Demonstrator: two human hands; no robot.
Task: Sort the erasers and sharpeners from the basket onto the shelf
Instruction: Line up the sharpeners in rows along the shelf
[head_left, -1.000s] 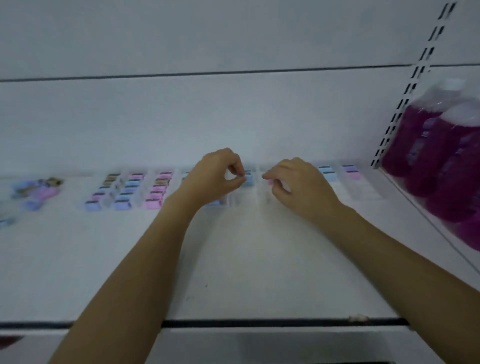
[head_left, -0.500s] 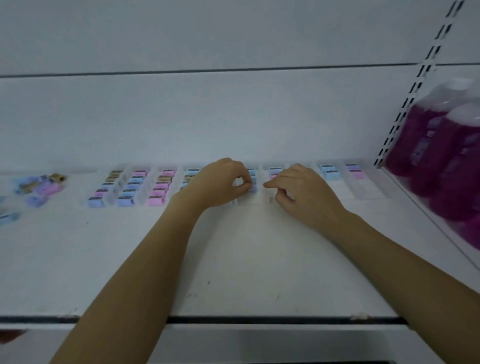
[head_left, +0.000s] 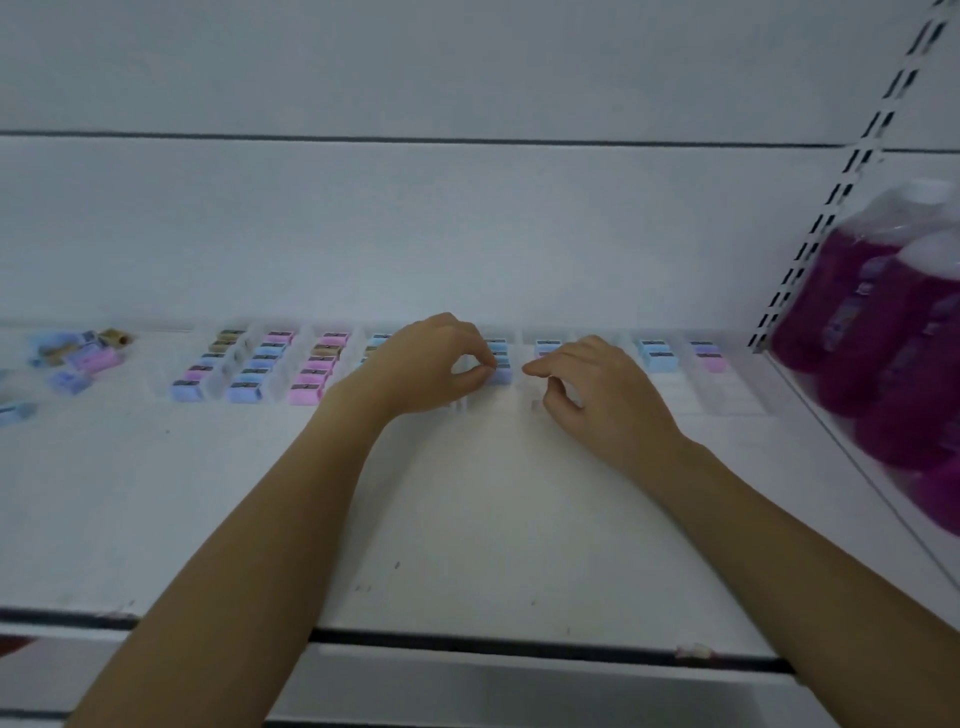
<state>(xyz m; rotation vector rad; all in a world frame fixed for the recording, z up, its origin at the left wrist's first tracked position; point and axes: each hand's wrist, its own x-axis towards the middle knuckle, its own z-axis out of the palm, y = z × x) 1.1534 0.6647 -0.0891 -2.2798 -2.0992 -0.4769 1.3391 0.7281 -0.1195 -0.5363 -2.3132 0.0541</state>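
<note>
Left hand (head_left: 431, 364) still pinches the blue sharpener (head_left: 500, 373) — right hand (head_left: 597, 387) barely shifted.

left hand (head_left: 434, 364) dropped from mid-air to the shelf (head_left: 467, 519), pinching a blue sharpener (head_left: 500, 373) at the front of its row. right hand (head_left: 597, 395) lowered too, thumb and forefinger now apart, nothing visible between them.

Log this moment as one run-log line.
left hand: pinching blue sharpener at row front | right hand: beside it, holding nothing visible | shelf: rows partly filled | loose pile: far left
</note>
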